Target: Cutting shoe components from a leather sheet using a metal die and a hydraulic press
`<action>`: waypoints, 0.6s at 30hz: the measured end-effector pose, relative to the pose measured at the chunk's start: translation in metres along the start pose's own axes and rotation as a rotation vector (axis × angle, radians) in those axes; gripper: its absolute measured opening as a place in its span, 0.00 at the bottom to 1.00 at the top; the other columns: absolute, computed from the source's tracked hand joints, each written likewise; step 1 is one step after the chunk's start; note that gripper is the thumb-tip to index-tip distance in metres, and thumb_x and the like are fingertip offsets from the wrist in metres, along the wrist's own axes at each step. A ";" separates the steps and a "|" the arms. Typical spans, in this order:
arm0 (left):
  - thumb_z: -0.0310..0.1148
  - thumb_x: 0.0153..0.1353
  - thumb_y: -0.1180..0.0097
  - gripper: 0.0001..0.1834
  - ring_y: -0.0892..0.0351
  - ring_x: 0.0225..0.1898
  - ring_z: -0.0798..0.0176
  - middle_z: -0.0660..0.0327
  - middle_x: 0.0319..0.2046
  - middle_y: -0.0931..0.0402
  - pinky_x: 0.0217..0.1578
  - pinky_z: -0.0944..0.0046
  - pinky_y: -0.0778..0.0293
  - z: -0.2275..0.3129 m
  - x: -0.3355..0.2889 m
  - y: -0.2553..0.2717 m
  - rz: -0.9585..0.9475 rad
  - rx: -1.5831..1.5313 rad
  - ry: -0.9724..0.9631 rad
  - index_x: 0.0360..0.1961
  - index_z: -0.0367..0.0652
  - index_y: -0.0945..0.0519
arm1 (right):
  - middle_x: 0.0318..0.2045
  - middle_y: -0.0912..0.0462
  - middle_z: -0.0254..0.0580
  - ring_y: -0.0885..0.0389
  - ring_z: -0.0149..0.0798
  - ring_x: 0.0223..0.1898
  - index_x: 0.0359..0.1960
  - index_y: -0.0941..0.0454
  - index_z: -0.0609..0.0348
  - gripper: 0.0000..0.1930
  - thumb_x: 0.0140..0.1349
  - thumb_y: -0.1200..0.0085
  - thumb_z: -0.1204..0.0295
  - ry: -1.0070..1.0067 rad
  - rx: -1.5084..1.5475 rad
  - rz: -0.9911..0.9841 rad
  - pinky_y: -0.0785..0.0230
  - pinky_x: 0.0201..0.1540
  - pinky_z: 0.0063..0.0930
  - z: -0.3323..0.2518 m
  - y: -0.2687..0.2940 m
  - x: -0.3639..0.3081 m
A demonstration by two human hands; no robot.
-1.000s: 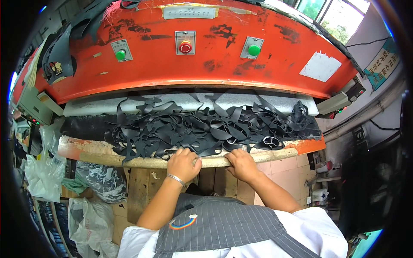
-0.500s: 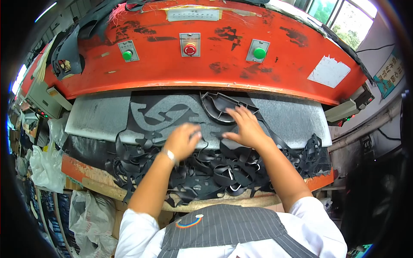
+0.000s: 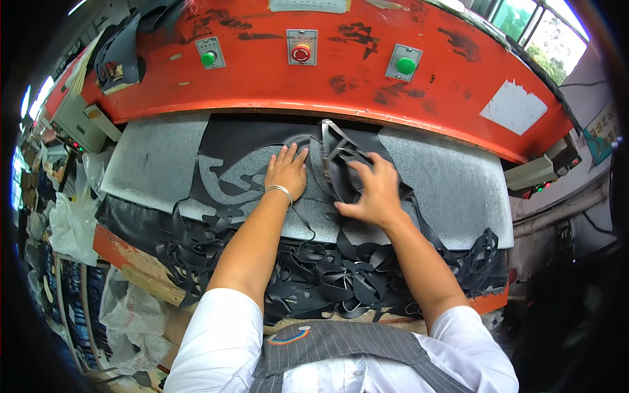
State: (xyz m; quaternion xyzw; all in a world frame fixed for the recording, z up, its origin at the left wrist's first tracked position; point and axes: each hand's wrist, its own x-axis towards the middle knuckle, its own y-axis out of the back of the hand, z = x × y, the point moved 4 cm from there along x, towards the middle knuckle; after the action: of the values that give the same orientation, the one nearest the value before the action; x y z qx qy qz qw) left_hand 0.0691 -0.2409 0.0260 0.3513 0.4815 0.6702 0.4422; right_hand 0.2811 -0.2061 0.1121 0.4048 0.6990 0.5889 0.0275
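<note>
My left hand (image 3: 286,172) lies flat, fingers apart, on a black sheet (image 3: 249,147) with cut-out shapes spread over the grey cutting pad (image 3: 147,160). A bracelet sits on that wrist. My right hand (image 3: 369,190) presses with spread fingers on a bunch of black offcut strips (image 3: 337,154) beside the sheet. Both hands are under the front of the orange press head (image 3: 341,78). A tangle of black scrap strips (image 3: 327,278) hangs over the pad's near edge, partly hidden by my forearms.
The press head carries two green buttons (image 3: 208,58) and a red button (image 3: 301,53). White plastic bags (image 3: 72,223) hang at the left. A worn wooden bench edge (image 3: 131,262) runs below the pad. A window (image 3: 534,23) is at the top right.
Both hands have moved from the bench's near edge far in onto the pad under the press head. The view has shifted closer, and the black sheet now lies spread beneath them.
</note>
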 end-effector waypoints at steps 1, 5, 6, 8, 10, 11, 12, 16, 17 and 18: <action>0.40 0.69 0.62 0.26 0.53 0.73 0.57 0.60 0.72 0.48 0.71 0.52 0.57 0.000 0.000 -0.001 0.011 0.000 -0.016 0.69 0.58 0.38 | 0.58 0.36 0.62 0.38 0.60 0.59 0.55 0.27 0.51 0.43 0.30 0.28 0.53 -0.024 0.017 0.043 0.45 0.61 0.50 -0.001 0.020 -0.011; 0.41 0.69 0.62 0.27 0.54 0.73 0.56 0.60 0.72 0.49 0.71 0.52 0.57 -0.008 -0.002 -0.003 0.032 0.019 -0.033 0.69 0.58 0.38 | 0.58 0.37 0.61 0.38 0.60 0.58 0.55 0.27 0.53 0.43 0.29 0.27 0.56 -0.172 -0.019 0.231 0.44 0.61 0.52 0.006 0.099 -0.060; 0.41 0.69 0.62 0.27 0.54 0.73 0.56 0.60 0.72 0.49 0.71 0.52 0.57 -0.008 -0.001 -0.002 0.038 0.004 -0.046 0.69 0.58 0.38 | 0.59 0.37 0.61 0.38 0.60 0.58 0.55 0.28 0.53 0.43 0.30 0.28 0.56 -0.215 -0.074 0.256 0.45 0.62 0.52 0.006 0.116 -0.073; 0.43 0.69 0.62 0.27 0.55 0.73 0.55 0.60 0.72 0.50 0.71 0.50 0.58 -0.015 -0.003 -0.002 -0.001 0.010 -0.024 0.70 0.57 0.40 | 0.59 0.37 0.61 0.37 0.59 0.59 0.56 0.28 0.53 0.44 0.29 0.27 0.56 -0.240 -0.192 0.153 0.46 0.62 0.52 -0.011 0.138 -0.090; 0.44 0.69 0.62 0.28 0.55 0.74 0.55 0.60 0.72 0.50 0.71 0.48 0.59 -0.018 -0.008 0.005 -0.026 0.048 -0.070 0.70 0.57 0.40 | 0.58 0.36 0.60 0.37 0.60 0.58 0.55 0.26 0.53 0.45 0.28 0.27 0.53 -0.141 -0.155 0.035 0.45 0.60 0.52 -0.044 0.139 -0.101; 0.46 0.70 0.62 0.28 0.56 0.74 0.54 0.60 0.73 0.51 0.71 0.47 0.60 -0.021 -0.013 0.008 -0.054 0.092 -0.097 0.70 0.57 0.41 | 0.58 0.35 0.60 0.36 0.61 0.58 0.55 0.26 0.52 0.45 0.29 0.27 0.51 -0.091 -0.101 -0.077 0.45 0.59 0.52 -0.069 0.131 -0.101; 0.46 0.70 0.62 0.28 0.56 0.74 0.54 0.60 0.73 0.51 0.71 0.47 0.60 -0.030 -0.021 0.015 -0.050 0.104 -0.101 0.70 0.57 0.41 | 0.58 0.35 0.60 0.36 0.61 0.57 0.55 0.25 0.52 0.44 0.30 0.28 0.50 -0.034 -0.035 -0.186 0.44 0.59 0.52 -0.096 0.115 -0.099; 0.50 0.70 0.63 0.29 0.58 0.74 0.53 0.59 0.73 0.52 0.71 0.46 0.59 -0.057 -0.057 0.025 -0.171 0.130 -0.403 0.70 0.57 0.42 | 0.58 0.35 0.62 0.36 0.61 0.57 0.56 0.25 0.50 0.42 0.36 0.31 0.47 0.172 0.195 -0.499 0.44 0.57 0.53 -0.184 0.045 -0.107; 0.49 0.69 0.59 0.29 0.56 0.74 0.53 0.58 0.72 0.50 0.70 0.47 0.57 -0.069 -0.069 0.030 -0.190 0.066 -0.480 0.69 0.56 0.40 | 0.58 0.35 0.62 0.36 0.61 0.58 0.56 0.25 0.50 0.41 0.37 0.31 0.47 0.199 0.205 -0.533 0.44 0.58 0.52 -0.199 0.026 -0.110; 0.48 0.67 0.55 0.30 0.54 0.73 0.52 0.58 0.71 0.48 0.70 0.48 0.56 -0.087 -0.081 0.037 -0.210 0.010 -0.547 0.68 0.55 0.38 | 0.58 0.36 0.63 0.37 0.61 0.58 0.56 0.25 0.50 0.41 0.38 0.32 0.46 0.235 0.224 -0.567 0.44 0.58 0.52 -0.215 0.009 -0.110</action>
State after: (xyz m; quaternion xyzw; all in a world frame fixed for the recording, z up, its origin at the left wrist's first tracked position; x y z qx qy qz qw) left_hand 0.0106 -0.3510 0.0328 0.4692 0.3816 0.4988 0.6208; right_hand 0.2488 -0.4440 0.1367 0.1239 0.8427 0.5199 0.0647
